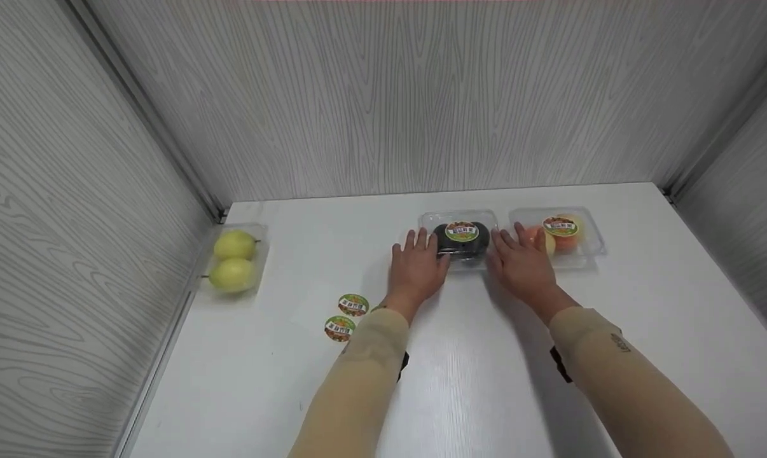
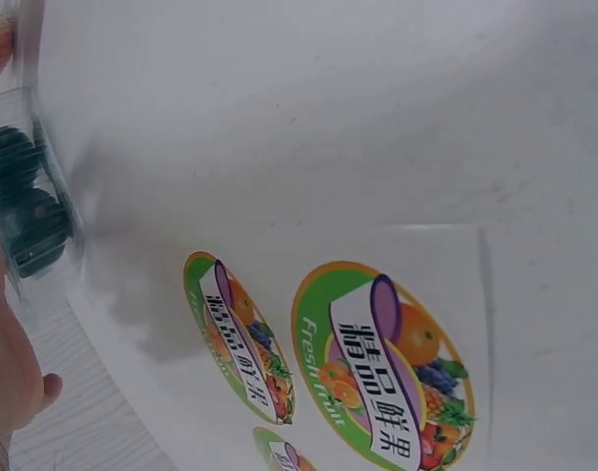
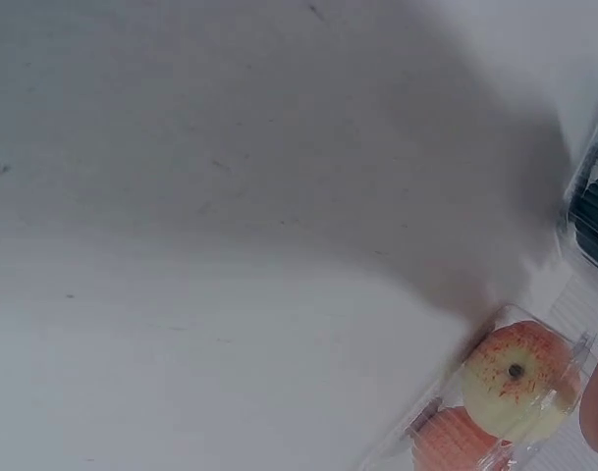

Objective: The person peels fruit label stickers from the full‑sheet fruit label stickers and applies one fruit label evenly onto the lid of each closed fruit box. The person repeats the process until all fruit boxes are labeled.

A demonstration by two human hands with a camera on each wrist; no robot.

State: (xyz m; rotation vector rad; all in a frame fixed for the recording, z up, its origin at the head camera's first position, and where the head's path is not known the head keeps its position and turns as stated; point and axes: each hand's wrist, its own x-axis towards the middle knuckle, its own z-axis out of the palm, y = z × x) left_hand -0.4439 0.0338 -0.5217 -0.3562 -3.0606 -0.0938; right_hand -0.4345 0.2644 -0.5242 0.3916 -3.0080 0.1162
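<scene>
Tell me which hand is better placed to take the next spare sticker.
Probably the left hand: the spare stickers lie nearer to it, and the pear box, which shows no sticker, is on that side too. The right hand is farther off, near the apple box.

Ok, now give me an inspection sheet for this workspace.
Surface: white table, small dark marks.
Job's things: dark-fruit box and apple box, each labelled on top; pear box, no label seen; three stickers near the left forearm.
Clutter: nothing seen.
Grips: left grip at the dark-fruit box's left side; right grip at its right, overlapping the apple box in the head view.
Cables: nothing seen.
Surroundings: wood-grain panels behind and on both sides.
</scene>
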